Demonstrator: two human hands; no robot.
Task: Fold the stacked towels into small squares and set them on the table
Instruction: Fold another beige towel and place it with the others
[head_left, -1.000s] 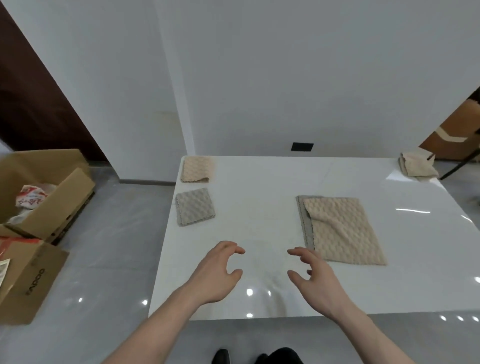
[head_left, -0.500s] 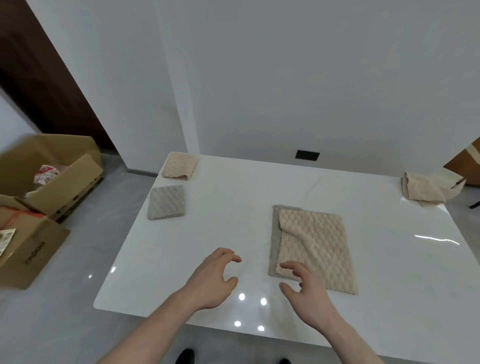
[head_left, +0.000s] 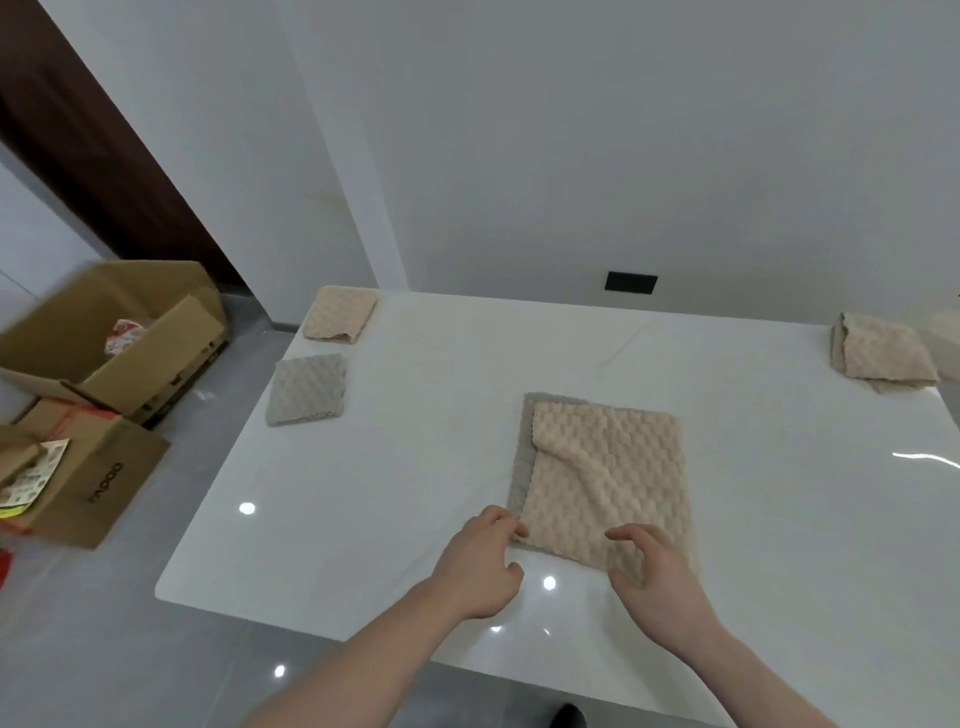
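Note:
A beige towel (head_left: 608, 478) lies spread on top of a grey towel (head_left: 523, 457), whose edge shows along the left, in the middle of the white table (head_left: 426, 467). My left hand (head_left: 480, 564) reaches the stack's near left corner, its fingertips touching the edge. My right hand (head_left: 657, 577) hovers over the near edge of the beige towel with fingers loosely curled, holding nothing. A folded beige square (head_left: 340, 319) and a folded grey square (head_left: 307, 389) sit at the table's far left.
A crumpled beige towel (head_left: 878, 353) lies at the table's far right corner. Open cardboard boxes (head_left: 104, 343) stand on the floor to the left. A white wall runs behind the table, with a dark socket (head_left: 630, 282) low on it.
Both hands moved forward to the near edge of the towel stack. The view shifted, so the stack now sits closer and more central.

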